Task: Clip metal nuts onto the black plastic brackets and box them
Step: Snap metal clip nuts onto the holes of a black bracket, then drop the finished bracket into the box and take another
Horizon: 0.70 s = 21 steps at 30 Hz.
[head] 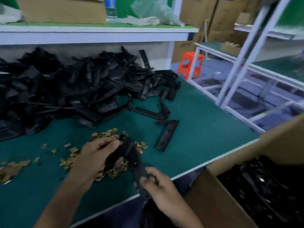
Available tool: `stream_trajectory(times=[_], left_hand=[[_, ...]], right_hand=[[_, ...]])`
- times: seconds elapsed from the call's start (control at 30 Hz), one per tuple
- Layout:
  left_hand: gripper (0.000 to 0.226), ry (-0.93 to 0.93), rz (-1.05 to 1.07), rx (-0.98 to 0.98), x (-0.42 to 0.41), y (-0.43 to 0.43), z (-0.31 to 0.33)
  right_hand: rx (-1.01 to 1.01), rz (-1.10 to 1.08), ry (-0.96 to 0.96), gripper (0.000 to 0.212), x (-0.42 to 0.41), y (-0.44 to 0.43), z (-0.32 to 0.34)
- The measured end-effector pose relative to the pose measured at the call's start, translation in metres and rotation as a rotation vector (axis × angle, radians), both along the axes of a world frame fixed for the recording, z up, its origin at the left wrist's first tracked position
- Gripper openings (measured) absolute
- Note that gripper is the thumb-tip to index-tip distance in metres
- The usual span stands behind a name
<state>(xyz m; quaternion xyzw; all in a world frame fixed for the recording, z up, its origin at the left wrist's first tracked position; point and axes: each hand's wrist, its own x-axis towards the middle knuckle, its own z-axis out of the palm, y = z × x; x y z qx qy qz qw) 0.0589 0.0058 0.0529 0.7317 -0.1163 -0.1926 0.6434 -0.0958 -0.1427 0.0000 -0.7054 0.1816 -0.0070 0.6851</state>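
Black plastic bracket (130, 156) held over the brass-coloured nuts (72, 159) on the green table (197, 129).
The left hand (95, 155) grips its upper end, the right hand (158, 183) pinches the lower; it looks light and stiff, best held by the ends, leaving the clip edges free.

Motion blur is smearing the black bracket (130, 155), so any nut on it is going unseen. The left hand (97, 155) is covering part of it and of the gold nut heap (118, 168); the right hand (158, 186) is hiding its lower stretch. Frame edges are cutting off the cardboard box (213, 203), its dark contents blurring together, and the bracket pile (65, 86).
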Motion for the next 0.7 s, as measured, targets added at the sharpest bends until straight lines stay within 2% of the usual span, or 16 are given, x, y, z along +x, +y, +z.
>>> stream_trajectory(times=[0.07, 0.17, 0.23, 0.3, 0.4, 0.5, 0.57, 0.6, 0.7], left_hand=[[0.017, -0.021, -0.091, 0.019, -0.016, -0.019, 0.004], [0.026, -0.246, -0.3, 0.189, -0.048, -0.053, 0.002], [0.018, -0.379, -0.406, 0.334, -0.074, -0.074, 0.003], [0.017, -0.531, -0.409, 0.448, -0.094, -0.089, 0.004], [0.016, -0.671, -0.378, 0.383, -0.108, -0.104, 0.003], [0.016, -0.722, -0.425, 0.336, -0.114, -0.116, 0.001], [0.028, -0.779, -0.449, 0.344, -0.119, -0.124, 0.0], [0.038, -0.8, -0.462, 0.335, -0.12, -0.126, 0.0], [0.052, -0.767, -0.477, 0.289, -0.115, -0.12, 0.001]], right_hand=[[0.047, -0.058, -0.001, 0.006, -0.038, -0.005, -0.005], [0.109, -0.216, 0.004, 0.011, -0.092, -0.008, -0.008], [0.003, -0.34, 0.047, 0.009, -0.119, -0.008, -0.009], [-0.175, -0.47, 0.083, 0.004, -0.133, -0.005, -0.008], [-0.252, -0.589, 0.065, 0.008, -0.137, 0.007, -0.004], [-0.097, -0.671, 0.043, 0.011, -0.137, 0.016, -0.003], [0.062, -0.734, -0.005, 0.01, -0.135, 0.016, -0.001], [0.136, -0.784, -0.057, 0.018, -0.135, 0.011, 0.0], [0.413, -1.102, -0.218, 0.032, -0.142, -0.025, 0.009]])
